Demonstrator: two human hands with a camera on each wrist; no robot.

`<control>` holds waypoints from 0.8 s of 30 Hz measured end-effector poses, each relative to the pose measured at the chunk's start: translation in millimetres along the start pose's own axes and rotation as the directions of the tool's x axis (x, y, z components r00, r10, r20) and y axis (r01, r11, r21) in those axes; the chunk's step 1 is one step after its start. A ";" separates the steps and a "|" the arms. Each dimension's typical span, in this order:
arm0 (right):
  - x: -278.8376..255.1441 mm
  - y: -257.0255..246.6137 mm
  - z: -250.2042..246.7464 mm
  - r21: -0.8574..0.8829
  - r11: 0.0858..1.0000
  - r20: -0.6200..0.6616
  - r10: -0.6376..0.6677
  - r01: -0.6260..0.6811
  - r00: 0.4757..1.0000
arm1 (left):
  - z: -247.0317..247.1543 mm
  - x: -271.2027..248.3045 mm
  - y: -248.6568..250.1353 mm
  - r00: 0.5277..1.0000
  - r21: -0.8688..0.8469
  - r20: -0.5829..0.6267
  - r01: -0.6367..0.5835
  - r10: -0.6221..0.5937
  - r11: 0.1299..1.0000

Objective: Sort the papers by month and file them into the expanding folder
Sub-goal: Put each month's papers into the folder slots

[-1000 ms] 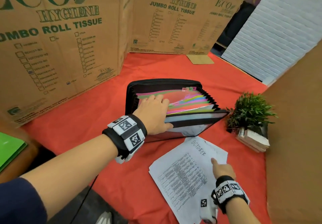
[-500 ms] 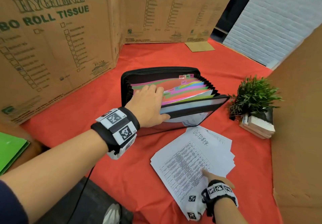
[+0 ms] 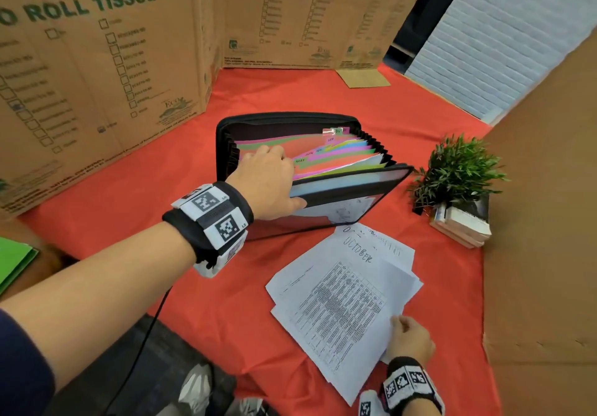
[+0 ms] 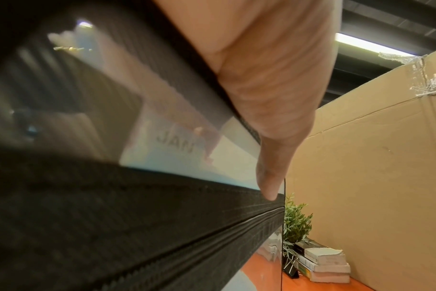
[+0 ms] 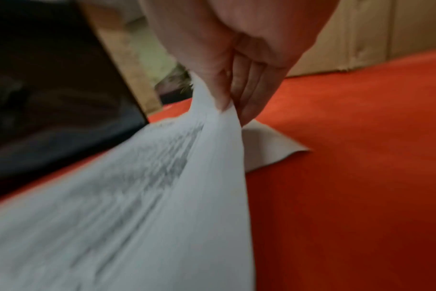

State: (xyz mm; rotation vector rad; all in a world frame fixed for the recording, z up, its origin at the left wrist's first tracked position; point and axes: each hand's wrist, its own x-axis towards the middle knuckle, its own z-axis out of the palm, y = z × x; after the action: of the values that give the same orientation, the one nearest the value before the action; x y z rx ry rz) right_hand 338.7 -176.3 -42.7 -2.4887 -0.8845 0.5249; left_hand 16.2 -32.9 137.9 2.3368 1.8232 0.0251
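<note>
The black expanding folder stands open on the red cloth, showing coloured dividers with month tabs. My left hand grips its front part, fingers inside among the dividers. In the left wrist view that hand lays its thumb on the folder's black zipper edge, by a tab reading JAN. A loose pile of white papers lies before the folder, the top sheet marked OCTOBER. My right hand pinches that sheet's near right edge. In the right wrist view this hand lifts the paper slightly.
A small green plant stands on a stack of books right of the folder. Printed cardboard walls close in the left and back, a plain cardboard wall the right. A green folder lies at the far left.
My right hand drew back from the middle of the top sheet to its near edge and pinched it. The left hand stayed on the folder, its fingers curled deeper among the dividers.
</note>
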 end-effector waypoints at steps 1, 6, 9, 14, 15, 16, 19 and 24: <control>-4.2 4.1 -3.1 -0.060 0.998 -0.023 -0.012 0.011 1.000 | -0.2 0.4 -0.1 1.000 0.000 0.003 0.001 -0.001 1.000; -10.0 8.1 -15.6 -0.047 0.998 -0.079 -0.032 0.028 0.996 | -1.2 0.4 0.1 1.000 0.006 0.014 0.008 -0.008 1.000; -5.1 0.3 -12.7 0.110 0.991 0.018 0.069 -0.070 0.997 | -1.3 0.5 -0.3 1.000 0.003 0.021 0.011 -0.011 1.000; 18.1 -4.7 4.6 0.281 0.906 0.335 0.217 -0.317 0.917 | -2.5 0.3 0.1 0.999 0.002 0.034 0.019 -0.019 1.000; 24.7 -4.1 10.2 0.264 0.903 0.365 0.230 -0.338 0.902 | -2.7 0.1 0.5 0.999 0.007 0.036 0.020 -0.021 1.000; 30.7 -3.8 14.4 0.253 0.899 0.398 0.239 -0.356 0.886 | -2.7 -0.1 0.6 0.999 0.010 0.037 0.023 -0.023 1.000; 42.3 -8.7 18.2 0.245 0.906 0.378 0.237 -0.344 0.895 | -2.2 -0.9 1.3 0.999 0.006 0.038 0.028 -0.028 1.000; 57.2 -34.8 2.7 -0.226 0.974 0.154 0.062 -0.026 0.986 | -1.9 -1.7 1.8 0.999 0.007 0.033 0.033 -0.033 0.999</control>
State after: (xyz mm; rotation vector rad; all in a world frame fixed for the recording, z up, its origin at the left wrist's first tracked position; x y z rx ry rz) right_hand 361.6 -113.5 -38.3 -2.7039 -1.0008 0.6825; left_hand 17.3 -34.7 140.2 2.2969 1.8485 -0.0244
